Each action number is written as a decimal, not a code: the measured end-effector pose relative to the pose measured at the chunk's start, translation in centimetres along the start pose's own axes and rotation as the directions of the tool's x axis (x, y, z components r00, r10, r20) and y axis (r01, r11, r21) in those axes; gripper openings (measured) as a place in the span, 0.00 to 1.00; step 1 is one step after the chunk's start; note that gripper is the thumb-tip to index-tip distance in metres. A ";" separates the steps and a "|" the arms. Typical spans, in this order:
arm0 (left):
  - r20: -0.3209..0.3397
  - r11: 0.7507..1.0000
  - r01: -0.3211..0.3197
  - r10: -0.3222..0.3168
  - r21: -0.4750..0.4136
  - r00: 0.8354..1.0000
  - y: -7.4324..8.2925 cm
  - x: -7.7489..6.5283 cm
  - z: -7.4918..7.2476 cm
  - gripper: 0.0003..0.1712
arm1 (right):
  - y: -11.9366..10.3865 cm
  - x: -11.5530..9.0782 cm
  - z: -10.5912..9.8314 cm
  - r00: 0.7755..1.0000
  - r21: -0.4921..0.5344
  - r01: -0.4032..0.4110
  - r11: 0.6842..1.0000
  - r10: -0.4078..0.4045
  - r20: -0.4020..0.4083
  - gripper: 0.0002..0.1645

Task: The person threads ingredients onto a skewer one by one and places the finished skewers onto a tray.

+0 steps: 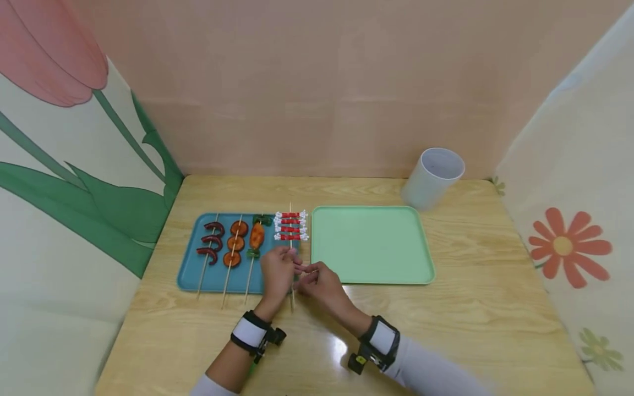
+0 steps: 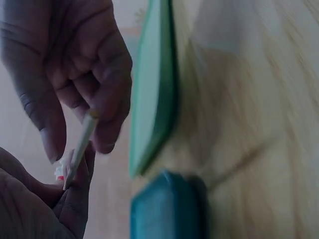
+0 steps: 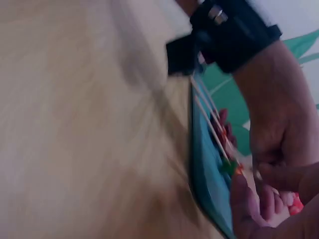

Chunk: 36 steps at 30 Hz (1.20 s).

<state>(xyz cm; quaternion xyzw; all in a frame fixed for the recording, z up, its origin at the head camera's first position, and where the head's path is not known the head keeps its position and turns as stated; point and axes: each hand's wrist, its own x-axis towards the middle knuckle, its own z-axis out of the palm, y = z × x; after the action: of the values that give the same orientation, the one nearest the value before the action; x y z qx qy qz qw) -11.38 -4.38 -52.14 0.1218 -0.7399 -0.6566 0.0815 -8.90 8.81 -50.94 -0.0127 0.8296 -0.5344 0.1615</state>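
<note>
My left hand (image 1: pixel 278 272) pinches the bare wooden stick of a skewer (image 1: pixel 291 229) between thumb and finger. Several red pieces with frilled white ends are threaded on its upper part. In the left wrist view, the blunt end of the stick (image 2: pixel 82 144) points out past my left fingers. My right hand (image 1: pixel 322 286) is just right of the stick, thumb and fingers apart, its fingertips close to my left fingers. Under the left hand is the blue tray (image 1: pixel 190 275), with a skewer of dark red curled pieces (image 1: pixel 210 242), one of round orange-brown slices (image 1: pixel 235 243) and one of orange and green pieces (image 1: pixel 256 236).
A pale green tray (image 1: pixel 371 245) lies right beside the blue one. Behind its right corner a white cup (image 1: pixel 432 179) stands on the wooden table (image 1: pixel 475 308). A plain back wall and flower-printed side cloths surround the table.
</note>
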 end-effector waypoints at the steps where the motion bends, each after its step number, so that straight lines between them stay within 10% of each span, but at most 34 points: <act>1: -0.007 1.000 0.011 -0.011 0.011 1.000 -0.2 0.1 -0.1 0.10 | 0.1 0.0 0.5 1.000 0.026 0.001 1.000 -0.001 -0.015 0.26; 8: -0.009 0.995 0.051 -0.050 0.081 0.999 -1.2 1.2 -0.6 0.10 | 0.4 0.6 3.2 0.989 -0.020 0.000 1.000 -0.003 -0.149 0.23; 12: -0.008 0.958 0.001 0.001 0.286 1.000 -2.2 1.8 -0.8 0.09 | 0.5 1.1 4.1 0.979 -0.167 0.087 0.982 -0.115 -0.167 0.12; 17: 0.035 0.830 -0.110 0.109 0.546 0.993 -2.9 2.6 -1.0 0.11 | 0.1 1.3 4.9 0.962 -0.317 0.189 0.929 -0.240 -0.130 0.04; 23: 0.082 0.689 -0.121 0.090 0.714 0.993 -2.2 3.2 -1.2 0.15 | 0.0 1.5 5.4 0.951 -0.426 0.227 0.876 -0.293 -0.095 0.11; 29: 0.138 0.485 -0.168 0.096 0.858 0.986 -1.6 3.4 -1.1 0.08 | 0.2 1.4 4.8 0.950 -0.346 0.261 0.901 -0.304 -0.077 0.05; 36: 0.113 0.387 -0.186 0.204 0.903 0.973 -0.4 2.8 -1.6 0.06 | -0.4 1.9 -0.4 0.916 -0.413 0.225 0.882 -0.336 -0.219 0.07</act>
<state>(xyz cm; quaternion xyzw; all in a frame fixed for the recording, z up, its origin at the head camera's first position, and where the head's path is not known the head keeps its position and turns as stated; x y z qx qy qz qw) -13.57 -6.71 -52.41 0.0644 -0.9850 -0.1358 0.0848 -10.84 8.62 -50.87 -0.0880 0.9206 -0.3778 -0.0449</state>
